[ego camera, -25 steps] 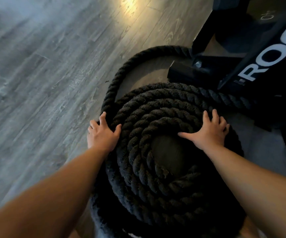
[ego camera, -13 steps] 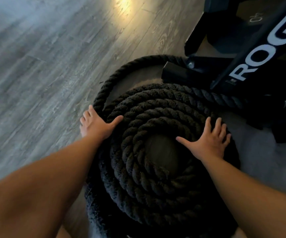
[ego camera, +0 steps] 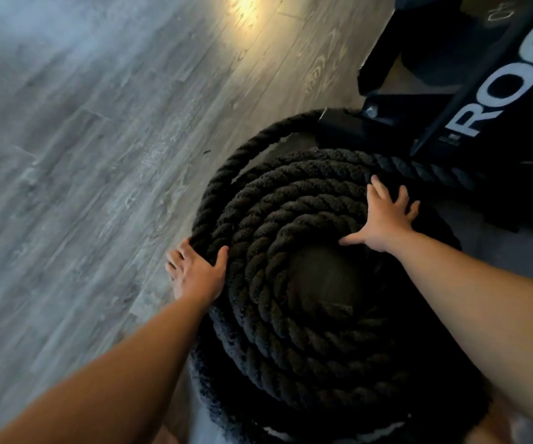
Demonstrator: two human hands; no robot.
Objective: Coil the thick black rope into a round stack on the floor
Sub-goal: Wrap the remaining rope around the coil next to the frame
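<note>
The thick black rope (ego camera: 278,318) lies wound in a round stack of several turns on the grey wood floor, with a small bare hole at its centre. One loose outer loop (ego camera: 242,155) arcs away at the upper left toward the black frame. My left hand (ego camera: 196,275) is wrapped over the outer turn on the stack's left edge, thumb on top. My right hand (ego camera: 383,219) rests flat on the top turns at the upper right, fingers spread.
A black steel rack base (ego camera: 483,100) with white lettering stands close behind the stack at the upper right; the rope runs under it. Grey plank floor (ego camera: 82,187) stretches to the left. A pale mat (ego camera: 515,261) lies right of the coil.
My left hand slid down the outer turn and curled over it. My right hand stayed spread on top, and the loose loop sits a little nearer the stack.
</note>
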